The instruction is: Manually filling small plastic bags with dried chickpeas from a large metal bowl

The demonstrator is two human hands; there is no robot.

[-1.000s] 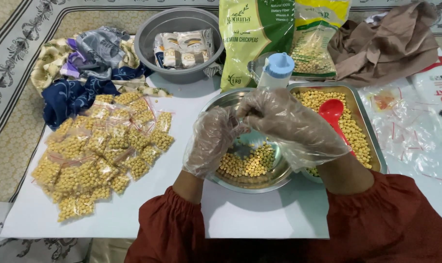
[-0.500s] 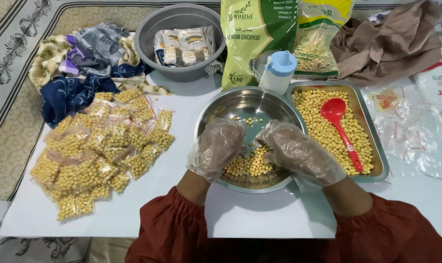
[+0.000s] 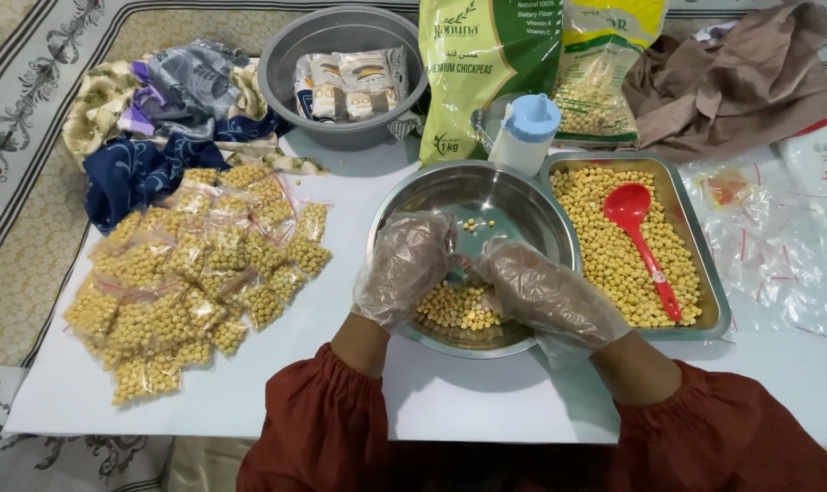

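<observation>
Both gloved hands sit inside the round steel bowl [image 3: 523,196], the left hand [image 3: 403,267] and right hand [image 3: 546,293] curled over a small heap of yellow chickpeas [image 3: 459,307] lying between and just beneath them; whether either grips anything cannot be told. A rectangular steel tray of chickpeas [image 3: 696,237] with a red plastic scoop [image 3: 641,241] lies just right of the right hand, and filled clear packets [image 3: 190,273] lie left of the left hand.

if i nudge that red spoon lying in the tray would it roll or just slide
Probably slide: the red spoon lies flat on loose chickpeas in the steel tray. It looks like light plastic, so it should move easily, though the chickpeas underneath may shift and roll.
</observation>
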